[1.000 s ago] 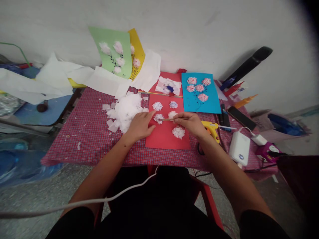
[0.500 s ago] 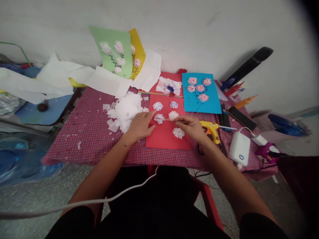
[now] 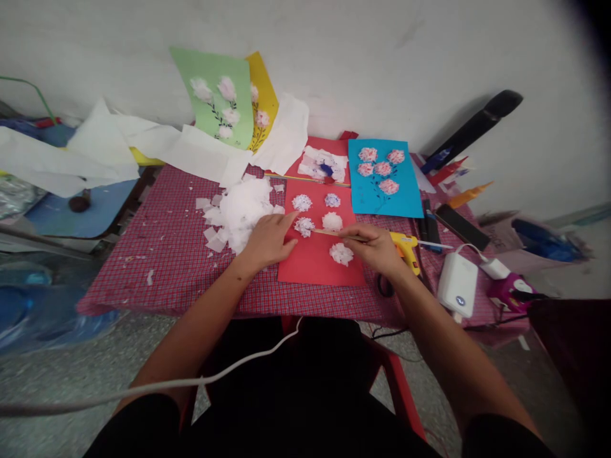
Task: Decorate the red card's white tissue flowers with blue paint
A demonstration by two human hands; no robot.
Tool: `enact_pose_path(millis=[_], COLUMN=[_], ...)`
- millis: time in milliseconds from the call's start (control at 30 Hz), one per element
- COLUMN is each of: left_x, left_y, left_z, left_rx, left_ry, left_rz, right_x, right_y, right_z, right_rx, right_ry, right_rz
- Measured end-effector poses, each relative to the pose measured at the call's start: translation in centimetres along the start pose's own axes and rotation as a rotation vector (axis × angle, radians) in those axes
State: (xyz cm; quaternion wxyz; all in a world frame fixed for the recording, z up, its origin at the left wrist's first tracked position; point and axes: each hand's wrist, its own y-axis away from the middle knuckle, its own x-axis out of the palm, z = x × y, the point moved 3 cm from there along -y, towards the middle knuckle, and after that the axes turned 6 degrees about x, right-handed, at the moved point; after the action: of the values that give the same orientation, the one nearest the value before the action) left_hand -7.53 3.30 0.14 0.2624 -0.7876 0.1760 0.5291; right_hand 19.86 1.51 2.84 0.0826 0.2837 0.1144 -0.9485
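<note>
Red paper (image 3: 315,264) lies flat on the table, with several ruffled paper flowers on it. Pinched in my right hand (image 3: 370,245) is a thin light-coloured stick (image 3: 327,233); its tip reaches the right edge of a purple-speckled flower (image 3: 304,226). My left hand (image 3: 271,238) rests at the paper's left edge, fingers stretched and thumb apart, close to that same flower. A plain white flower (image 3: 332,221) sits just above the stick, and another whitish flower (image 3: 341,254) is below it. Two more speckled flowers, one of them bluish (image 3: 332,200), stand farther up.
Left of the paper is a heap of white paper squares (image 3: 243,207). Blue paper with red-tinged flowers (image 3: 365,197) lies at upper right, near a crumpled stained tissue (image 3: 315,163). A yellow glue gun (image 3: 405,247), black phone (image 3: 462,227) and white power bank (image 3: 458,284) are at right.
My right hand has shifted slightly to the right, drawing the stick's tip back from over the speckled flower to its right edge. My left hand has stayed in place.
</note>
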Motion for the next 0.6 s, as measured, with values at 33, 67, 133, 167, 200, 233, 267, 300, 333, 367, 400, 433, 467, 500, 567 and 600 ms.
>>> enact_pose_path(millis=[33, 67, 133, 167, 200, 233, 267, 300, 333, 367, 400, 433, 467, 500, 567, 600], left_x=[-0.01, -0.02, -0.06, -0.08, -0.1, -0.12, -0.13, -0.13, -0.12, -0.1, -0.09, -0.08, -0.07, -0.08, -0.12, -0.14], left_y=[-0.01, -0.02, -0.03, -0.03, -0.03, -0.03, -0.02, -0.02, -0.02, -0.01, -0.01, 0.0, 0.0, 0.01, 0.01, 0.0], left_z=[0.01, 0.02, 0.01, 0.0, -0.02, -0.05, -0.06, -0.07, -0.07, -0.05, -0.04, -0.02, -0.01, 0.0, -0.01, -0.02], left_rx=[-0.001, -0.004, -0.011, -0.013, -0.014, -0.013, -0.013, -0.013, -0.013, -0.014, -0.016, -0.017, -0.019, -0.02, -0.019, -0.018], left_ry=[-0.002, -0.003, -0.002, -0.001, 0.001, 0.002, 0.004, 0.005, 0.006, 0.006, 0.007, 0.006, 0.006, 0.005, 0.005, 0.004], left_rz=[0.0, 0.001, 0.005, 0.007, 0.009, 0.011, 0.013, 0.014, 0.014, 0.013, 0.012, 0.012, 0.013, 0.014, 0.016, 0.017], right_x=[0.17, 0.37, 0.74, 0.82, 0.8, 0.7, 0.54, 0.35, 0.19, 0.09, 0.07, 0.12, 0.26, 0.45, 0.87, 1.05], right_y=[-0.02, -0.06, -0.15, -0.16, -0.14, -0.08, 0.02, 0.13, 0.24, 0.34, 0.42, 0.45, 0.44, 0.39, 0.21, 0.1], right_z=[0.07, 0.14, 0.23, 0.25, 0.27, 0.29, 0.3, 0.3, 0.28, 0.25, 0.21, 0.19, 0.17, 0.15, 0.06, -0.04], right_rx=[-0.016, -0.03, -0.039, -0.032, -0.02, -0.005, 0.015, 0.042, 0.076, 0.113, 0.148, 0.176, 0.194, 0.204, 0.212, 0.218], right_ry=[0.0, 0.0, -0.006, -0.009, -0.012, -0.014, -0.017, -0.025, -0.042, -0.064, -0.089, -0.111, -0.127, -0.137, -0.149, -0.155], right_rz=[0.008, 0.019, 0.04, 0.044, 0.043, 0.038, 0.031, 0.025, 0.024, 0.028, 0.035, 0.043, 0.055, 0.064, 0.072, 0.074])
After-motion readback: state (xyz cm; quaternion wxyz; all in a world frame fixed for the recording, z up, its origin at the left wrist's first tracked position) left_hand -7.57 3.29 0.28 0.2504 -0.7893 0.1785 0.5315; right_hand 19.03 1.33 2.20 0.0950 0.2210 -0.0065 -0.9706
